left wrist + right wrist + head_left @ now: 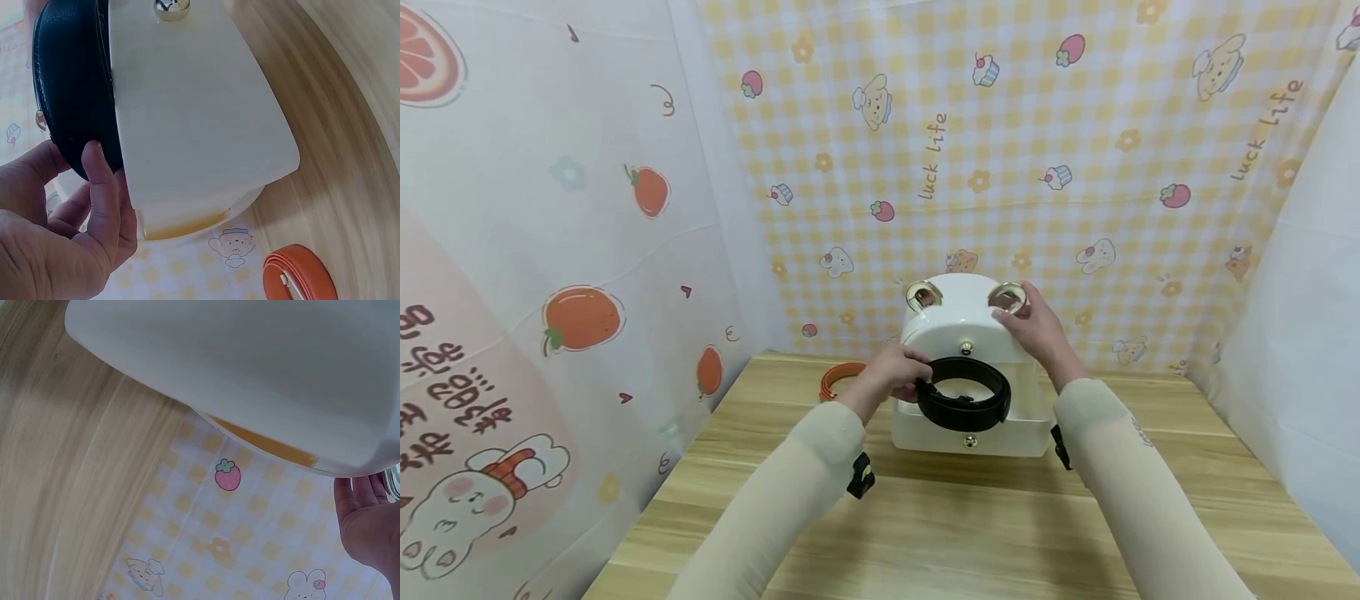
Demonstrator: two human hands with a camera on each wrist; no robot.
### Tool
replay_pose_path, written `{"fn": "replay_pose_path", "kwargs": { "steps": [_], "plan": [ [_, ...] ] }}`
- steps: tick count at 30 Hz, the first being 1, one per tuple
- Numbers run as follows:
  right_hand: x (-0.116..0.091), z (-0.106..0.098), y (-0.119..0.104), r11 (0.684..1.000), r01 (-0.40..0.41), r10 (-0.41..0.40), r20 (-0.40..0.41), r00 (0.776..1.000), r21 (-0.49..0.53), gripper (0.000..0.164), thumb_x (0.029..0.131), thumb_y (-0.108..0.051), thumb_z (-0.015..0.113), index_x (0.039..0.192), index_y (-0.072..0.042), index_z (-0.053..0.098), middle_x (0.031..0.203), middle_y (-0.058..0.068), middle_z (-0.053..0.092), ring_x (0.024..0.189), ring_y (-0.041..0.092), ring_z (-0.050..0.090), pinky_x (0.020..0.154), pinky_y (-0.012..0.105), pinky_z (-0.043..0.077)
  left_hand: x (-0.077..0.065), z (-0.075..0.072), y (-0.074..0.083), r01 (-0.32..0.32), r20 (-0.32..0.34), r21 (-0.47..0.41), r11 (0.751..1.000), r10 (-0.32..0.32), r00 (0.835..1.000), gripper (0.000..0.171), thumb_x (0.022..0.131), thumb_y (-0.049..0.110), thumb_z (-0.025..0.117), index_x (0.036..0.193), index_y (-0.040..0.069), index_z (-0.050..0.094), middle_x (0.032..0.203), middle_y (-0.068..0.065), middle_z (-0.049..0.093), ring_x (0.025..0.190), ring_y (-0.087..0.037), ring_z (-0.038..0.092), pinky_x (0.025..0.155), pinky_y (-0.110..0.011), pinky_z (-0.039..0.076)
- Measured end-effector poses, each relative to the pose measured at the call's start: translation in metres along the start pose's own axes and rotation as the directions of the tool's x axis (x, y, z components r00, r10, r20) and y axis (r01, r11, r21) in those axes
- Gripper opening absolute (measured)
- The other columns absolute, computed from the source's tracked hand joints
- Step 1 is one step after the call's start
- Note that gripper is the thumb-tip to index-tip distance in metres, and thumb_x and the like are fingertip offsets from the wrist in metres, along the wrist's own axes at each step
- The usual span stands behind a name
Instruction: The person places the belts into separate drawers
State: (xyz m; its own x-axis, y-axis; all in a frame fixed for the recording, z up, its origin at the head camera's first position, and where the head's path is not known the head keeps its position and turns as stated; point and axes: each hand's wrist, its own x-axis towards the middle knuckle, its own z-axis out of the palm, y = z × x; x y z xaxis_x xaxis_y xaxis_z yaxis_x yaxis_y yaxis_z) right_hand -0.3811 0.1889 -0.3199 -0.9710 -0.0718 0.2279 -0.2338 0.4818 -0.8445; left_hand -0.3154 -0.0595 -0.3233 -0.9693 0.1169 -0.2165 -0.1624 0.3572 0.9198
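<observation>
A coiled black belt (pixel 964 417) is gripped at its left side by my left hand (pixel 891 372). It sits over the pulled-out lower drawer (pixel 925 435) of a white storage box (pixel 955 321) with gold-rimmed round ears. In the left wrist view, thumb and fingers pinch the black belt (pixel 75 87) beside the drawer's front (pixel 200 112). My right hand (pixel 1033 325) holds the box's top right, at the gold-rimmed ear (pixel 1007 297). Only part of that right hand (pixel 372 525) shows in the right wrist view, at the box's edge.
A coiled orange belt (pixel 837 377) lies on the wooden table (pixel 925 533) left of the box, partly behind my left arm. A checked cloth (pixel 1000 167) hangs behind the table. White cloth (pixel 550 208) with printed fruit hangs at the left.
</observation>
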Motion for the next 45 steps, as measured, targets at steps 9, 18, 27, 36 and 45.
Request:
{"fn": "replay_pose_path", "kwargs": {
  "steps": [9, 18, 27, 36, 45],
  "plan": [
    [-0.002, -0.001, -0.001, 1.000, -0.001, 0.001, 0.011, 1.000, -0.001, 0.058, 0.099, -0.030, 0.063, 0.148, -0.017, 0.036, 0.127, 0.024, 0.059, 0.116, 0.040, 0.056, 0.095, 0.053, 0.046, 0.005, 0.006, 0.000, 0.023, -0.024, -0.008, 1.000, -0.023, 0.999, 0.025, 0.086, 0.002, 0.068, 0.110, 0.001, 0.073, 0.074, -0.006, 0.059, 0.052, -0.013, 0.050, 0.053, -0.027, 0.056],
    [-0.002, -0.001, 0.000, 1.000, -0.006, 0.006, 0.003, 1.000, -0.012, 0.063, 0.099, -0.031, 0.063, 0.152, -0.017, 0.032, 0.128, 0.026, 0.057, 0.117, 0.041, 0.055, 0.096, 0.054, 0.045, 0.010, 0.012, 0.003, 0.007, -0.073, 0.034, 0.999, -0.004, 0.997, 0.021, 0.082, 0.000, 0.069, 0.102, 0.000, 0.077, 0.067, -0.007, 0.059, 0.048, -0.013, 0.051, 0.057, -0.033, 0.059],
    [-0.004, -0.001, -0.002, 1.000, -0.015, 0.015, 0.011, 1.000, -0.003, 0.065, 0.099, -0.030, 0.062, 0.154, -0.017, 0.029, 0.126, 0.026, 0.057, 0.114, 0.040, 0.056, 0.094, 0.053, 0.046, 0.013, 0.018, 0.005, 0.035, -0.121, 0.083, 0.996, -0.025, 0.992, 0.009, 0.079, -0.001, 0.071, 0.085, 0.000, 0.078, 0.058, -0.005, 0.052, 0.048, -0.015, 0.050, 0.071, -0.046, 0.060],
    [-0.004, -0.001, -0.001, 1.000, -0.010, 0.010, 0.003, 1.000, -0.012, 0.057, 0.099, -0.029, 0.063, 0.147, -0.015, 0.036, 0.125, 0.026, 0.059, 0.114, 0.040, 0.056, 0.094, 0.052, 0.045, 0.016, 0.019, 0.007, 0.065, -0.129, 0.114, 0.991, -0.050, 0.990, 0.009, 0.079, 0.000, 0.072, 0.070, -0.001, 0.070, 0.050, -0.006, 0.047, 0.044, -0.017, 0.050, 0.075, -0.049, 0.059],
    [-0.003, 0.001, -0.003, 0.999, -0.012, 0.012, -0.011, 1.000, -0.030, 0.062, 0.098, -0.031, 0.064, 0.150, -0.015, 0.034, 0.125, 0.027, 0.059, 0.114, 0.041, 0.056, 0.096, 0.052, 0.045, 0.019, 0.021, 0.007, 0.068, -0.143, 0.142, 0.988, -0.047, 0.989, 0.019, 0.078, 0.000, 0.072, 0.066, 0.003, 0.058, 0.057, -0.007, 0.050, 0.044, -0.019, 0.052, 0.071, -0.047, 0.060]
  ]
}}
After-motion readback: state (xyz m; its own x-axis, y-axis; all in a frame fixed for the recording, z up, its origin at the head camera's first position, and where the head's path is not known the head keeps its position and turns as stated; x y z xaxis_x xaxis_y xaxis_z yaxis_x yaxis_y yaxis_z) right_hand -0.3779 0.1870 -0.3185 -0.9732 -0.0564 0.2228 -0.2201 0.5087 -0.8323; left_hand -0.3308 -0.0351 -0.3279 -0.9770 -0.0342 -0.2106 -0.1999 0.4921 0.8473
